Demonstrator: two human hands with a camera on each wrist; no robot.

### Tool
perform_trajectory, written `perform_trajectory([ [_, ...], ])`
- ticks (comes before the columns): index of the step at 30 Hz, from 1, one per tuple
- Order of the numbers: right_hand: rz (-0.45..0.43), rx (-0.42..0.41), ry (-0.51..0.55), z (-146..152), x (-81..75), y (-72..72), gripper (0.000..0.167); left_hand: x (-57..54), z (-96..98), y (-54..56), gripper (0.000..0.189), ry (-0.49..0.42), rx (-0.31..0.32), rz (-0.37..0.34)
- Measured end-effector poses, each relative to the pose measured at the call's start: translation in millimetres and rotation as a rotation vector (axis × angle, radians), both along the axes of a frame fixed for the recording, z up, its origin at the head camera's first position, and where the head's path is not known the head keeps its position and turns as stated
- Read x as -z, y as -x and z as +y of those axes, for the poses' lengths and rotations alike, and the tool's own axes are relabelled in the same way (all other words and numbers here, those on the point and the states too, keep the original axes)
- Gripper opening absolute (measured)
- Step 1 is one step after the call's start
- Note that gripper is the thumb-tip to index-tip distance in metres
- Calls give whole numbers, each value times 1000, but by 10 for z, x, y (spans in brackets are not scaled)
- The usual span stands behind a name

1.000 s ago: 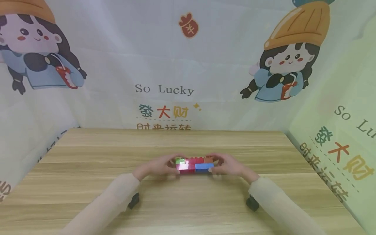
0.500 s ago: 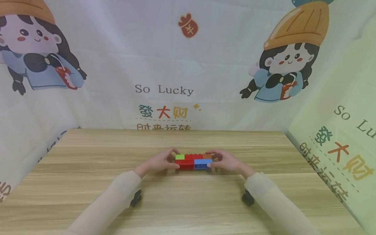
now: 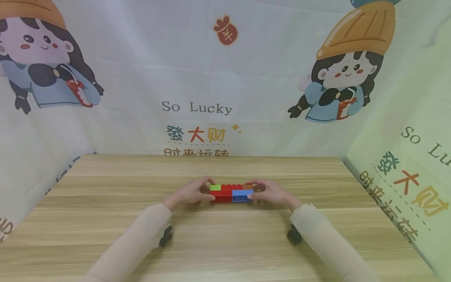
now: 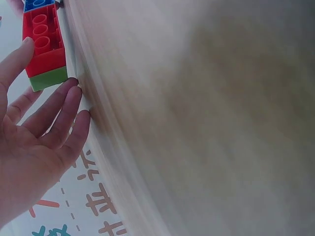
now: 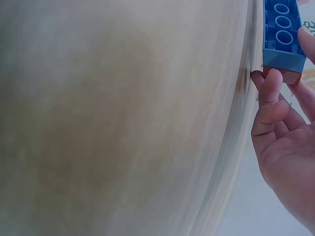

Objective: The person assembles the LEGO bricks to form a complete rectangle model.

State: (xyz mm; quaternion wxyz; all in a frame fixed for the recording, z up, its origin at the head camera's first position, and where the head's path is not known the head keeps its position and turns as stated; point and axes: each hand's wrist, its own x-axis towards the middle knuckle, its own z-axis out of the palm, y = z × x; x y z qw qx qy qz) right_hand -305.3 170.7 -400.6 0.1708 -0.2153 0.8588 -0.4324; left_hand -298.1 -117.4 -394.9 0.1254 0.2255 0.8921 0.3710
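Observation:
A block of joined toy building bricks lies between the two hands at mid-table, on its side. Its near row is a red brick (image 3: 222, 194) and a blue brick (image 3: 240, 193), hollow undersides toward the person. Behind them run a green brick (image 3: 215, 187), a second red brick (image 3: 231, 187) with studs facing away, and an orange-brown brick (image 3: 248, 187). The left hand (image 3: 190, 192) grips the left end, thumb on the near red brick (image 4: 43, 46). At the other end the right hand (image 3: 271, 193) pinches the block, its thumb on the blue brick (image 5: 284, 37).
The wooden table (image 3: 225, 243) spreads around the hands, its far edge close to a printed cloth backdrop (image 3: 141, 78). Cloth also hangs at both sides. Dark wrist devices sit under the pale sleeves (image 3: 130, 239).
Both hands have shifted the brick block slightly away from the person. Its turned face shows the hollow undersides more clearly; glare on the near bricks has gone. The grip stays the same.

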Motion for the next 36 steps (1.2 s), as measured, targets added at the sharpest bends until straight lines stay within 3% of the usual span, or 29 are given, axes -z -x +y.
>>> perform_trajectory([
  [12,-38,21,10,-16,-2,36,51,-3,0,35,36,-6,27,34],
  [26,-42,18,-32,-34,16,67,51,6,7,41,35,21,-24,13],
  [36,-48,18,-45,-53,12,71,53,23,10,58,39,21,-24,5],
])
